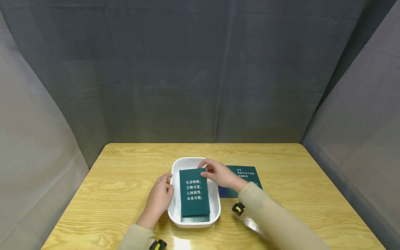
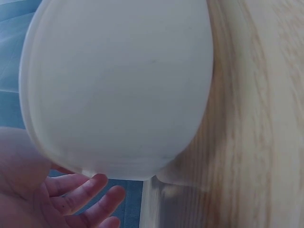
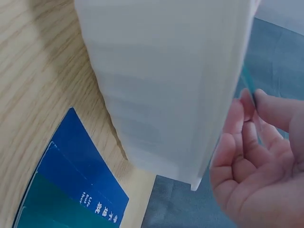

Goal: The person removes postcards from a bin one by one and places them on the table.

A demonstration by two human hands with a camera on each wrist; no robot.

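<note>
Green booklet (image 1: 194, 192) in white tray (image 1: 215, 199); right hand (image 1: 218, 174) pinches its corner; left hand (image 1: 159, 198), fingers relaxed, against tray side.

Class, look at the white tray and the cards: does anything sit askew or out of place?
The dark green card in the white tray lies slightly off another card beneath it, whose edge peeks out at the near end. Nothing is spilled or damaged.
</note>
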